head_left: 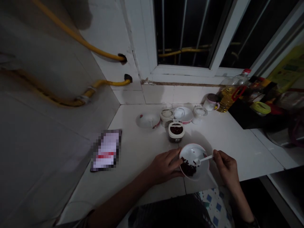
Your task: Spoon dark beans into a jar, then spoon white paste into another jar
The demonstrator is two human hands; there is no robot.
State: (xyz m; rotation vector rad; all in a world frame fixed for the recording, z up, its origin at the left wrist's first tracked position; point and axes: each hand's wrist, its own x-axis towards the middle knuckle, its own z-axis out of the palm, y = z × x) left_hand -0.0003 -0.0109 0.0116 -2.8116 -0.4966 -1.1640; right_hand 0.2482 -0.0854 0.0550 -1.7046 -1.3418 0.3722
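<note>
Steadying a bowl one-handed leaves its loose flakes open to a spill

The left hand (167, 164) has its fingers spread along the left side of a white bowl (193, 152), holding it near the front of the table (131, 152). The right hand (225, 164) pinches the end of a small white spoon (205, 159), whose head lies inside the bowl with a few dark specks on it.

Dark red flakes (188, 167) heap on the bowl's left and near side, close to the left fingers. If that grip slackens or the bowl tips, they could slide over the near rim. Whether the bowl rests on the table or is slightly lifted, I cannot tell. The spoon, held only by its end, might twist and flick flakes out if it catches the wall.

Just beyond the bowl, a squat jar (176, 131) of similar dark red contents stands with its top facing up; a hasty forward reach might knock it into the pale jar (167, 116) and the pink-edged bowl (186, 115) crowded behind. An oil bottle (224, 98) stands well apart, at the right, probably out of harm's way.
</note>
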